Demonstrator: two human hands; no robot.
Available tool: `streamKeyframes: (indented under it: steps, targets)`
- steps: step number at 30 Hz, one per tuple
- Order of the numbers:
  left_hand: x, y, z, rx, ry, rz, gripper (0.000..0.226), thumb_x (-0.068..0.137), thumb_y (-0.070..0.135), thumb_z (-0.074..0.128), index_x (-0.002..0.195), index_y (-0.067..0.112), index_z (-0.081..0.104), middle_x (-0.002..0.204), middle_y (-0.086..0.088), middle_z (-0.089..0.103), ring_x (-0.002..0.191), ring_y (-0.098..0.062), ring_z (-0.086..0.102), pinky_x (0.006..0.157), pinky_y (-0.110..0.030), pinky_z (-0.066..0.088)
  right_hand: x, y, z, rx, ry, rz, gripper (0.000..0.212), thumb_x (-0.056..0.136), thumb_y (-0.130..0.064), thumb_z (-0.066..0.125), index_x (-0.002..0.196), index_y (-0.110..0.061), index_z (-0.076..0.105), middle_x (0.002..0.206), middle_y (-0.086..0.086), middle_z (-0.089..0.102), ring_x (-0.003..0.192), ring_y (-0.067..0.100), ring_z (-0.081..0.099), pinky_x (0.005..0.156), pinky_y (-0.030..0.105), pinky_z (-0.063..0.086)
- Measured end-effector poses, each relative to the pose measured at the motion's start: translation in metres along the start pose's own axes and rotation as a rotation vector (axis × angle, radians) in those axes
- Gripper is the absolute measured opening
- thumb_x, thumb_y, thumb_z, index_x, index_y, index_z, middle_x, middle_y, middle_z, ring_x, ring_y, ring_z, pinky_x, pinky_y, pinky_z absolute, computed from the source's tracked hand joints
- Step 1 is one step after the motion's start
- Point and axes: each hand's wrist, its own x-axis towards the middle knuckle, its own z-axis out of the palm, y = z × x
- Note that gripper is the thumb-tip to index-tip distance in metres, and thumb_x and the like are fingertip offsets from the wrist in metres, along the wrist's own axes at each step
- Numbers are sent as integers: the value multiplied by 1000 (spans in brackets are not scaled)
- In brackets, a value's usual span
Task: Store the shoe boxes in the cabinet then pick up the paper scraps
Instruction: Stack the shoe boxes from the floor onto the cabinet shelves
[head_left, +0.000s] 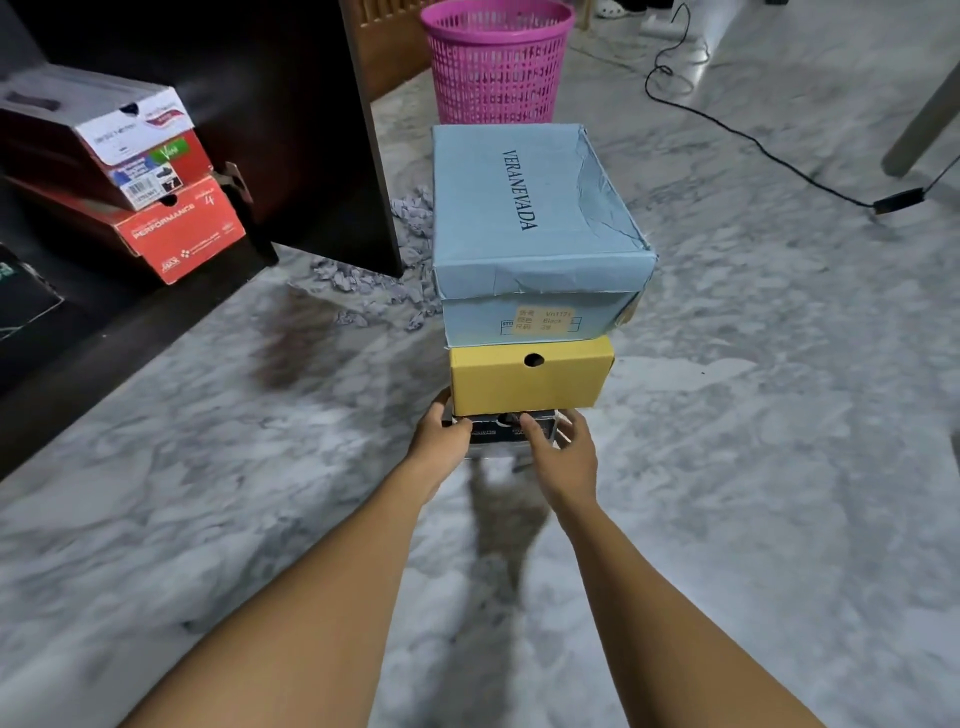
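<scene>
You grip the lowest of three stacked shoe boxes, beside the open cabinet.

The marble floor fills the view. The dark cabinet on your left is cut off by the frame and holds a red box under a white-lidded box. The blue box tops the stack and hides the foot of the pink basket behind. Below it sits the yellow box, then a dark box, mostly hidden, with your left hand and right hand clamped on its two sides. Paper scraps lie partly hidden behind the stack and cabinet door. A black cable trails beyond.
</scene>
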Motion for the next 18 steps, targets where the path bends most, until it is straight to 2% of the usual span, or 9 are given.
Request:
streamKeyframes:
  steps: [2,3,6,8,9,11,13,15,18]
  targets:
    - [-4,9,-6,58,-39,21,55,93,20,54,142,35,34,120,4,52,107,-17,52,75,-24,47,0,-3,-10,1,28,18,72,81,-54,73,141,-28,42,135,-6,53,126,13,51,103,34,44]
    - [-6,13,-11,66,-55,34,65,88,29,59,145,39,29,128,6,49,111,-17,51,76,-24,48,0,-7,-16,10,49,12,78,80,-58,71,144,-28,38,138,-5,51,128,14,49,105,36,42]
    - [-10,28,-25,84,-70,111,93,73,63,64,151,45,16,156,9,28,140,-20,35,107,-37,38,3,-26,-34,50,115,-85,77,84,-61,64,147,-30,35,147,-5,45,135,11,42,107,35,37]
    - [-16,44,-31,57,-33,174,105,68,80,58,153,39,14,160,9,23,145,-18,26,116,-41,25,8,-45,-46,108,153,-169,67,88,-57,60,145,-30,38,148,-4,46,136,8,41,107,32,35]
    - [-18,54,-33,18,-5,240,110,62,88,54,153,37,20,158,8,28,144,-17,29,117,-43,24,11,-57,-52,141,163,-212,62,90,-54,59,144,-30,39,147,-3,46,136,7,41,106,30,35]
    - [-22,75,-35,-75,52,381,105,57,95,47,145,38,35,146,5,48,135,-15,43,115,-46,30,19,-81,-61,189,152,-287,59,92,-53,58,143,-28,42,146,-1,48,134,9,44,105,29,37]
    - [-22,94,-35,-138,86,456,90,64,91,45,138,38,45,133,7,59,125,-13,52,109,-42,38,27,-108,-66,215,98,-332,63,89,-59,59,141,-27,44,141,0,53,129,10,50,100,24,40]
    - [-23,111,-35,-163,90,472,79,70,85,45,134,39,50,130,12,60,121,-8,54,103,-32,40,32,-133,-69,228,5,-353,65,83,-61,59,137,-27,46,130,-6,59,118,4,57,93,21,44]
    - [-22,127,-34,-196,48,405,61,77,76,50,129,45,55,127,17,62,118,-8,56,96,-31,43,35,-157,-66,201,-138,-389,42,88,-52,64,121,-29,56,115,-8,68,103,7,66,85,29,52]
